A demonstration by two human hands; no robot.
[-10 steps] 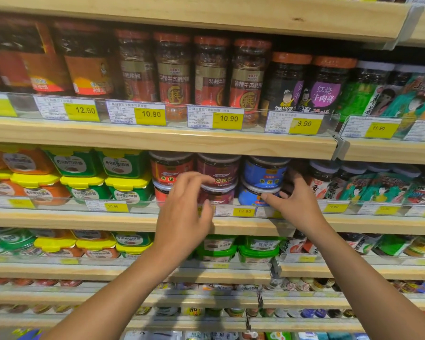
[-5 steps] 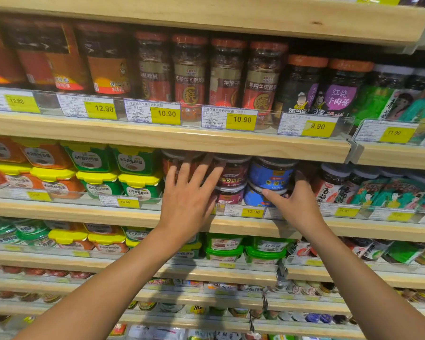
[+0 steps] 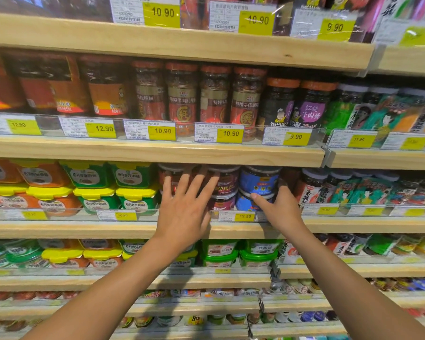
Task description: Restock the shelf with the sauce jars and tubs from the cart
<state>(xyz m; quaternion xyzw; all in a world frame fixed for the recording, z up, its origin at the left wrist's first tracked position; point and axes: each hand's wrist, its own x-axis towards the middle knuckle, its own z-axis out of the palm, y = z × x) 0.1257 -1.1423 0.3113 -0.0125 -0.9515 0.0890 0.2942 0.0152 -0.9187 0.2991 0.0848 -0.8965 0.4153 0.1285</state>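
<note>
Shelving fills my whole view: wooden shelves stacked one above another, each with a clear plastic lip carrying yellow price tags. The middle shelf (image 3: 231, 228), where I am working, looks nearly full along its front edge, so I judge the restocking here is close to done and what remains is straightening (the cart is out of sight, so I cannot tell what is left on it). At its left end sit green and yellow-lidded tubs (image 3: 133, 185), two high. Right of them, near the shelf's centre, stand stacked red-labelled sauce jars (image 3: 227, 185), then stacked blue-labelled jars (image 3: 259, 184), then taller jars toward the right end. My left hand (image 3: 184, 212) is spread flat, fingers splayed, over the red-labelled jars, gripping nothing. My right hand (image 3: 280, 209) curls around the right side of the blue stack, forefinger pressed on the lower jar's front.
</note>
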